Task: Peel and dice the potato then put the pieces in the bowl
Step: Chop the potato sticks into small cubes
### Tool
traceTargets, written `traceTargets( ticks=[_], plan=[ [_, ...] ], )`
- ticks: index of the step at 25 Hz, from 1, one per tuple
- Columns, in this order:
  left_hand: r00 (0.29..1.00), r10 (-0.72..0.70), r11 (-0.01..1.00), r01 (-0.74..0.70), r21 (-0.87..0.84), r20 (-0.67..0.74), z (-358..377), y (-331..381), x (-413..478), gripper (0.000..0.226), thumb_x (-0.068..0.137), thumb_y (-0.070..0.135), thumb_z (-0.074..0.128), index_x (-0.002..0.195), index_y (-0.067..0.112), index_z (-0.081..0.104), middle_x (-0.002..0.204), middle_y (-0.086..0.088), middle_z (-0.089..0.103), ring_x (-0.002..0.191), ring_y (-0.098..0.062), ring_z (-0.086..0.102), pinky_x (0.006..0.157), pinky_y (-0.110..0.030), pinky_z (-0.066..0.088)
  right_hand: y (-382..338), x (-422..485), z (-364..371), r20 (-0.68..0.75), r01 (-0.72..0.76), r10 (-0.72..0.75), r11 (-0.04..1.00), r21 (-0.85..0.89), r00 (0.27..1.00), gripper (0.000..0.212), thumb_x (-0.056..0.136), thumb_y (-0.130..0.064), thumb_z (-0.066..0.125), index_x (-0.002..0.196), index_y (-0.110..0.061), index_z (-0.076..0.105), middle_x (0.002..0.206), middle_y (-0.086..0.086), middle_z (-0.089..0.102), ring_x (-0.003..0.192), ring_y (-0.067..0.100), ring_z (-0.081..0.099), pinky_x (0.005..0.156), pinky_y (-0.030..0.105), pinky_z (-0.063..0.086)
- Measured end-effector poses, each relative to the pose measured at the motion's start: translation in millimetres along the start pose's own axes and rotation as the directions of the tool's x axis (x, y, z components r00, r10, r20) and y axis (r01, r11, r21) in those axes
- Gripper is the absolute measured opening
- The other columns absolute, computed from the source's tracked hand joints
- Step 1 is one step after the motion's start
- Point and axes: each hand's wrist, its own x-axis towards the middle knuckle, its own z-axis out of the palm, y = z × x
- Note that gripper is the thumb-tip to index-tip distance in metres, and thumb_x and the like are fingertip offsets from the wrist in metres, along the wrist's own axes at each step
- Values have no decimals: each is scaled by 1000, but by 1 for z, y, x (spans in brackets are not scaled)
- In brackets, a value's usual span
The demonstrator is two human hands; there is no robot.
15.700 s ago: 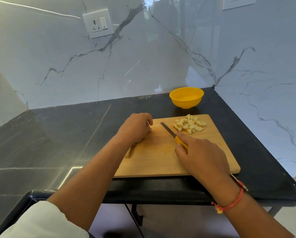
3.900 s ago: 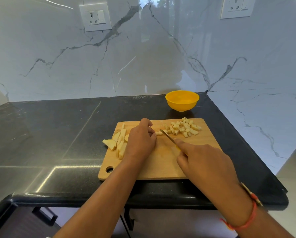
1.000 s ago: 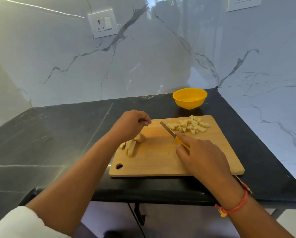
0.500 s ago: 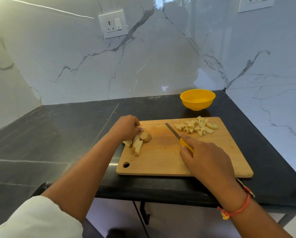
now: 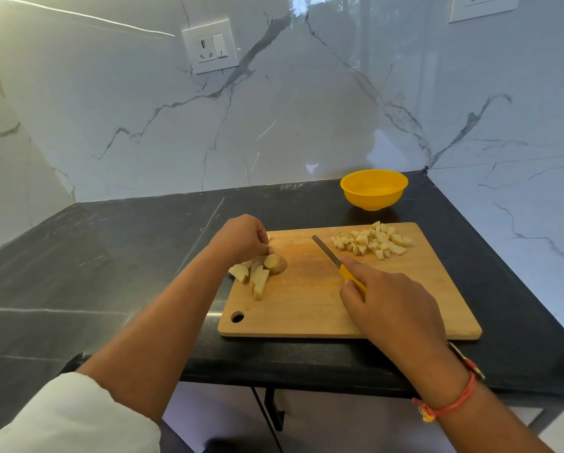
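1. A white sleeve [image 5: 71,416] is seen at the lower left, and a white wall socket [image 5: 210,46] is set in the marble wall above the black counter [image 5: 127,256].
2. The left hand [image 5: 241,237] is held at the left end of the wooden cutting board [image 5: 307,308]. Its grip is closed, with the fingertips curled down onto the potato wedges [image 5: 257,273].
3. The wedges are clustered on the board directly under and just nearer than that grip. Skin is seen on the rightmost piece.
4. The knife [image 5: 326,253] is held by the right hand [image 5: 392,308], whose grip is wrapped round the yellow handle. The blade is pointed away and leftward over the bare middle of the board, apart from the wedges.
5. The diced potato [image 5: 372,241] is heaped at the board's far right corner, just right of the blade and clear of both hands.
6. The yellow bowl [image 5: 374,189] is placed on the counter just beyond the dice.
7. An orange thread bracelet [image 5: 450,403] is worn on the right wrist.
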Motion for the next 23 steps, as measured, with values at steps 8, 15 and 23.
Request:
traceTargets(
  ticks=[8,15,23],
  plan=[
    [994,14,995,-25,101,111,-12,-2,3,24,87,28,74,107,15,70,102,-3,68,97,-19,62,92,-34,53,-1,0,-2,14,3,-3,999,40,1000,48,95,-54,36,143,-47,40,59,-17,50,52,6,50,47,24,49],
    [998,-20,999,18,29,63,-3,3,10,18,85,22,77,100,14,72,99,-2,68,92,-18,62,88,-32,55,-2,0,-2,18,4,-5,999,49,1000,48,95,-53,37,143,-46,39,61,-18,50,53,5,50,48,24,50],
    [999,32,996,-29,-88,25,7,16,16,14,84,12,76,95,18,70,94,0,69,85,-14,63,78,-25,54,-2,-1,-3,12,5,-6,999,49,1000,48,96,-53,37,143,-46,40,59,-18,47,52,5,49,45,18,43]
  ],
)
